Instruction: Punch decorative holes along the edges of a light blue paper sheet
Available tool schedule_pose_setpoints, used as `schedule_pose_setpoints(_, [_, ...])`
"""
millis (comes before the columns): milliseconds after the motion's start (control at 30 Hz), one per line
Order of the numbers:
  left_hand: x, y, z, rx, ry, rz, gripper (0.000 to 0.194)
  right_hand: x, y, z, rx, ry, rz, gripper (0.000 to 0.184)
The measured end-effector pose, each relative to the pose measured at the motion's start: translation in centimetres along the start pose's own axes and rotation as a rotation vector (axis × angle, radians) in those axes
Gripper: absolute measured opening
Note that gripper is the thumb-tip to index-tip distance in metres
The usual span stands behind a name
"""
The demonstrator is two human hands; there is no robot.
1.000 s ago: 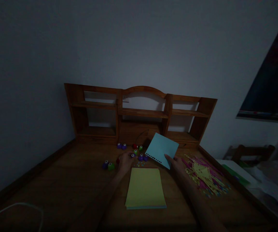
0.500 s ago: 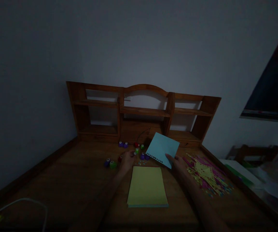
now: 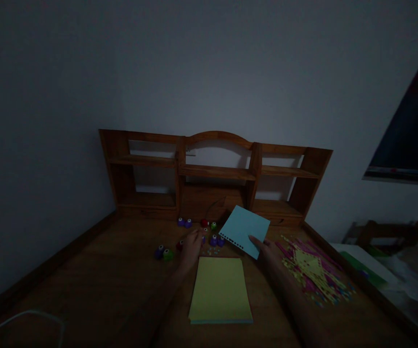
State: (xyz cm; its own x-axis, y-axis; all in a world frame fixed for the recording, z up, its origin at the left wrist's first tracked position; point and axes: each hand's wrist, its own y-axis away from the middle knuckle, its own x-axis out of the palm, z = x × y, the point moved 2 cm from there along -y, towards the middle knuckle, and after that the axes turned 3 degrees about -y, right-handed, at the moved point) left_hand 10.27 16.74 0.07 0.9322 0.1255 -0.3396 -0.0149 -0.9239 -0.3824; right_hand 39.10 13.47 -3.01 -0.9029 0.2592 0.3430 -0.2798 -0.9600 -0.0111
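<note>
My right hand (image 3: 269, 250) is closed on a light blue sheet of paper (image 3: 245, 228), thumb on top. The sheet is tilted and has a row of punched holes along its lower left edge. My left hand (image 3: 192, 246) curls its fingers round a small purple craft punch (image 3: 203, 239), mostly hidden by them. More craft punches lie about: a purple pair (image 3: 217, 240) between the hand and the sheet, a purple one (image 3: 159, 251) and a green one (image 3: 168, 254) to the left, a red one (image 3: 204, 223) behind. Tiny paper bits (image 3: 213, 252) are scattered below the sheet.
A stack of yellow paper (image 3: 219, 290) lies in front of me on the wooden desk (image 3: 96, 275). Coloured paper strips and bits (image 3: 312, 268) are heaped at the right. A wooden shelf unit (image 3: 216, 171) stands at the back. A white cable (image 3: 31, 313) crosses the lower left.
The whole view has shifted slightly, so the desk things sit lower. My left fingers have come down over the craft punch. The blue sheet stays in my right hand.
</note>
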Motion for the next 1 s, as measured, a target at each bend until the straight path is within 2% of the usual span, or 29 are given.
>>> schedule_pose_setpoints(133, [0.1,-0.1,-0.1,0.049,-0.015,0.018,0.035,0.6,0.5,0.4,0.048,-0.059,0.055,0.047])
schedule_pose_setpoints(400, [0.5,-0.9,1.7,0.105,-0.004,-0.024,0.024,0.8,1.1,1.1,0.074,-0.066,0.05,0.035])
schedule_pose_setpoints(767, [1.4,-0.1,1.6,0.128,-0.114,0.09,0.021,1.9,1.9,2.3,0.099,-0.156,-0.011,0.041])
schedule_pose_setpoints(867, [0.8,-0.2,-0.3,0.156,-0.116,0.062,0.019,2.3,2.5,2.7,0.093,-0.149,0.006,0.041])
schedule_pose_setpoints(933, [0.0,0.5,-3.1,0.209,-0.09,-0.004,0.02,2.4,2.7,3.0,0.09,-0.145,0.006,0.041])
schedule_pose_setpoints(1000, [-0.6,2.7,-7.0,0.271,0.014,-0.027,0.024,2.4,2.8,3.2,0.08,-0.125,-0.009,0.039])
